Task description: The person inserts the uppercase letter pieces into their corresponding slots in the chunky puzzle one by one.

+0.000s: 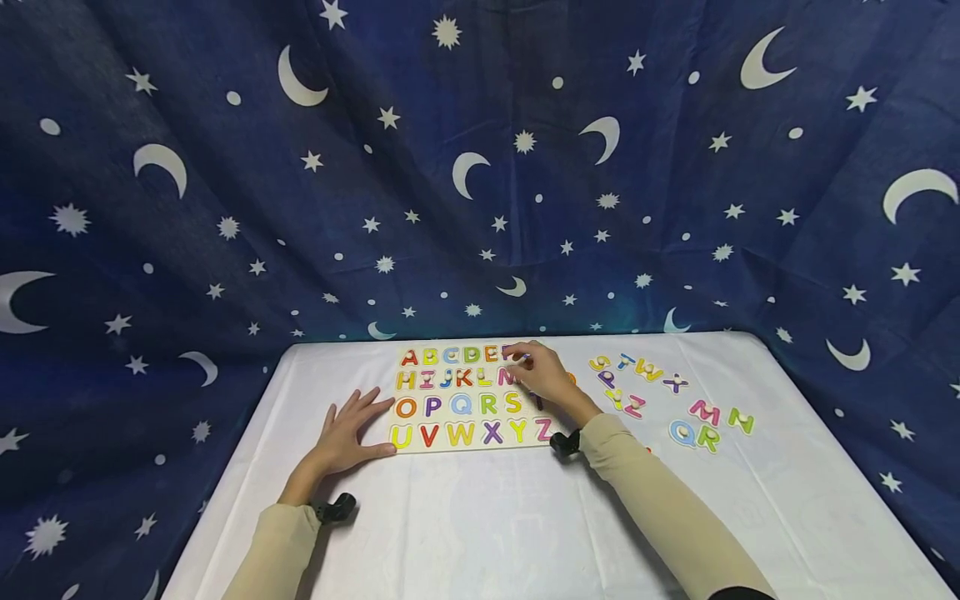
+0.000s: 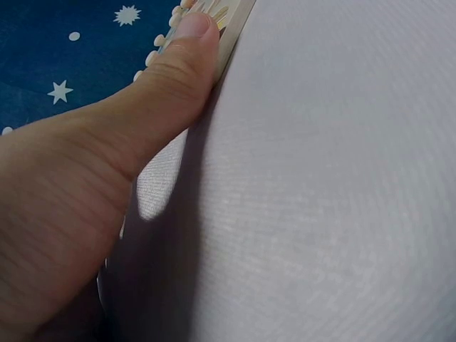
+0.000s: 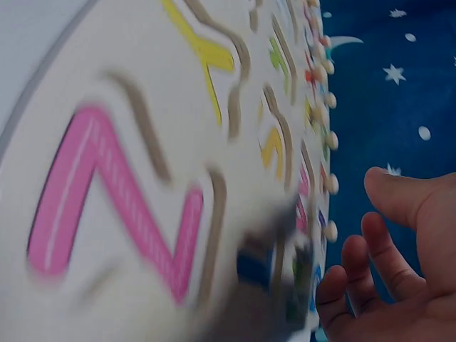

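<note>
A white wooden alphabet puzzle board (image 1: 441, 393) lies on the table, with knobbed letters in its upper two rows and bare printed recesses in its lower rows. My left hand (image 1: 347, 433) rests at the board's left side, fingers spread, its thumb (image 2: 164, 78) against the near corner. Over the board's right part hovers my right hand (image 1: 543, 375), near the knobbed F. Its fingers are loosely bent and hold nothing; in the right wrist view a gap separates thumb (image 3: 399, 196) and fingers. A pink Z recess (image 3: 60, 206) shows large there. My right hand and wrist hide part of the board's right end.
Loose knobbed letters lie right of the board, among them a purple X (image 1: 675, 382), a pink M (image 1: 705, 412), a green N (image 1: 741, 421), a blue Q (image 1: 682, 432) and a green R (image 1: 708, 438). A dark blue star-and-moon curtain (image 1: 480, 108) hangs behind the white table (image 1: 480, 533).
</note>
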Motion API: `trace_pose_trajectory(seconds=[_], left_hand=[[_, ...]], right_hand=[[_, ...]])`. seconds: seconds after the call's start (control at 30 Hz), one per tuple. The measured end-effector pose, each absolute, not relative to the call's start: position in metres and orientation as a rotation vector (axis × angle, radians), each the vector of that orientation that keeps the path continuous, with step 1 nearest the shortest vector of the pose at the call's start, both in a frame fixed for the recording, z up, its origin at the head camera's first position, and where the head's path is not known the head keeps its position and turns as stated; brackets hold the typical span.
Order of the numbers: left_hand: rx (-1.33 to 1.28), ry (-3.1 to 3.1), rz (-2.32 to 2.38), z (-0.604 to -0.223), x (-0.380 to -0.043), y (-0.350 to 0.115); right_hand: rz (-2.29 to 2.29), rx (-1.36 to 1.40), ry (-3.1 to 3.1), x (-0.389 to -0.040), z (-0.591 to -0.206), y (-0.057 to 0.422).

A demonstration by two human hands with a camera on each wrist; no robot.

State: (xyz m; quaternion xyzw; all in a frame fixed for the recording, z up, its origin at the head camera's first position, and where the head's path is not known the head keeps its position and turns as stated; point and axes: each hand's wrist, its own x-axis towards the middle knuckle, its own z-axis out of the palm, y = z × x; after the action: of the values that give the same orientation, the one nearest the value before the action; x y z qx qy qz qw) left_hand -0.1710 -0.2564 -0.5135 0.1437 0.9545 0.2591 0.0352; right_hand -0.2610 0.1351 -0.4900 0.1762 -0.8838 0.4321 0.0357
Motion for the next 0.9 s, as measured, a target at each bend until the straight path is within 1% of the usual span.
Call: trace_pose_trajectory(seconds=[0.53, 0.9], left_hand=[[0.465, 2.942, 0.816, -0.513, -0.170, -0.257], [0.470, 2.935, 0.824, -0.515, -0.172, -0.259]], right_hand=[[1.274, 0.402, -2.691, -0.244, -0.469, 0.211], [1.127, 0.340, -2.652, -0.222, -0.465, 0.290]])
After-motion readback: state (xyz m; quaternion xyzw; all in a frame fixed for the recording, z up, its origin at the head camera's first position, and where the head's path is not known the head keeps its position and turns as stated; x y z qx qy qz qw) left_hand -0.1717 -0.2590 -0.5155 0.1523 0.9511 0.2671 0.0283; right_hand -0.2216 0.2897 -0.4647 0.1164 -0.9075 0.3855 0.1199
